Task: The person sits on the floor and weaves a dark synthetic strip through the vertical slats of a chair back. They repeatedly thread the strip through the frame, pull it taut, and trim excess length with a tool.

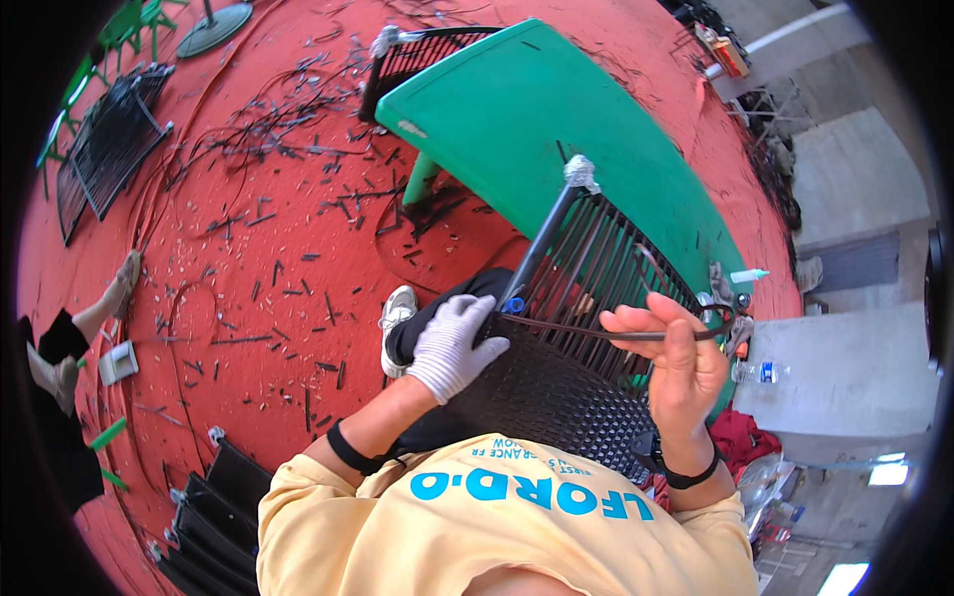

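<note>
A dark woven plastic-rattan furniture piece (551, 395) lies over my lap, one side filled with parallel brown strands (589, 253). Its black tubular frame (542, 249) slants up to a corner wrapped in silvery foil or film (581, 174). My left hand (458, 346), in a white knit glove, grips the frame at the near corner, beside a small blue piece (513, 305). From that corner a loose brown rattan strip (555, 328) runs rightward to my bare right hand (674, 357), which holds it between the fingers. The strip's far end loops beyond the hand.
Under the strand-filled side stands a green table (536, 97). A white squeeze bottle (749, 276) and a clear plastic bottle (760, 372) are at the right. Strip offcuts litter the red carpet (246, 298). Another person's legs (67, 350) are at left, dark panels (216, 514) at lower left.
</note>
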### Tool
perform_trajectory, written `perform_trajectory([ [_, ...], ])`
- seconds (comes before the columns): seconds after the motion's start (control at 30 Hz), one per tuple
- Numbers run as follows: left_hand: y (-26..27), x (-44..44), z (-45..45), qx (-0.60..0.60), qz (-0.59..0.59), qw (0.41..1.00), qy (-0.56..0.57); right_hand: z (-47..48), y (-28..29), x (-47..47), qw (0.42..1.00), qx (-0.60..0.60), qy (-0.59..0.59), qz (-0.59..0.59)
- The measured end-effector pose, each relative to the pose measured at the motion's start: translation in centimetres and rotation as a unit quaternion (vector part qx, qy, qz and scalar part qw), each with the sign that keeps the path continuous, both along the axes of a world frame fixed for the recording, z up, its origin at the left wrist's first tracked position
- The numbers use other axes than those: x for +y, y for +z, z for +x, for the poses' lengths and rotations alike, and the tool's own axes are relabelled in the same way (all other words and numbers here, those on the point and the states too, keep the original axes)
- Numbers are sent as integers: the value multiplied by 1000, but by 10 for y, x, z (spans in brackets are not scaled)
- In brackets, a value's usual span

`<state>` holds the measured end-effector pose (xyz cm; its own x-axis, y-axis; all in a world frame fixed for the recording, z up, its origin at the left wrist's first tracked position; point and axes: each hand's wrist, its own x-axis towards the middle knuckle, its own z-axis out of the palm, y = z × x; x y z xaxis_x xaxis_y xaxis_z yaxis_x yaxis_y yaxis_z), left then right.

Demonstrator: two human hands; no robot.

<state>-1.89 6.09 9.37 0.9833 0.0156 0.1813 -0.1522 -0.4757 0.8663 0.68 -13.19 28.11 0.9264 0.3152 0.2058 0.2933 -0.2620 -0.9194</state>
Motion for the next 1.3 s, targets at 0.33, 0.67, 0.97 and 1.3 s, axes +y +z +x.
perform_trajectory([
  [0.33, 142, -2, 49, 77, -294, 912, -275, 12, 13, 9, 997, -61, 46, 3],
  [0.67, 143, 42, 31, 39, -249, 924, -286, 68, 114, -83, 941, 11, 84, 328],
  [0.97, 233, 17, 70, -158, -146, 927, -307, 79, 120, -77, 919, -3, 70, 389],
  [1.3, 316, -36, 64, -43, -182, 908, -376, 98, 158, -56, 881, 112, 211, 409],
])
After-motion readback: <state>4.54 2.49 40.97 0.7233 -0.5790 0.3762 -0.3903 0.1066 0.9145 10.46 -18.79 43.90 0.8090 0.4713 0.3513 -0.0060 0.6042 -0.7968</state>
